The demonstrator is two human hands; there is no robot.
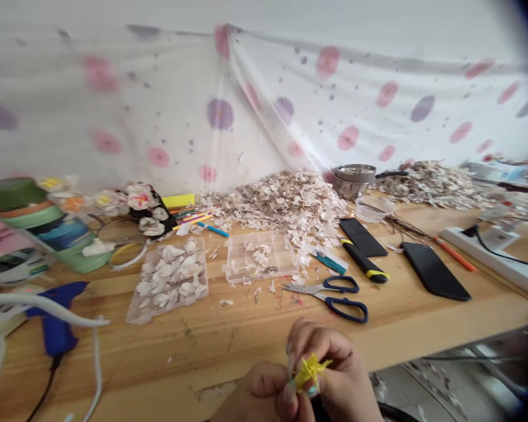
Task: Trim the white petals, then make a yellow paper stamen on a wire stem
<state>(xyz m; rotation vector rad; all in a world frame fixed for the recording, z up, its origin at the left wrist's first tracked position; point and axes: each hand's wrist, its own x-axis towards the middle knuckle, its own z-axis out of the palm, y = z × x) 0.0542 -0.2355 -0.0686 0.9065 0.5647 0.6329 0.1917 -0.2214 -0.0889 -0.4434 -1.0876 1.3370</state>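
Note:
Close to the table's front edge, my left hand and my right hand meet around a small yellow fringed piece that resembles a flower centre. Fingers of both hands are closed on its lower part, while its thin yellow strands splay out at the top. A bit of pale blue-green shows by the fingertips; whether it is a nail or part of the piece I cannot tell. Just beyond my hands lie scissors with dark blue handles, their blades pointing left.
A box of white petals and a sectioned plastic box stand mid-table. Behind is a heap of pale flakes. A blue glue gun lies left. A cutter, a phone and a power strip lie right.

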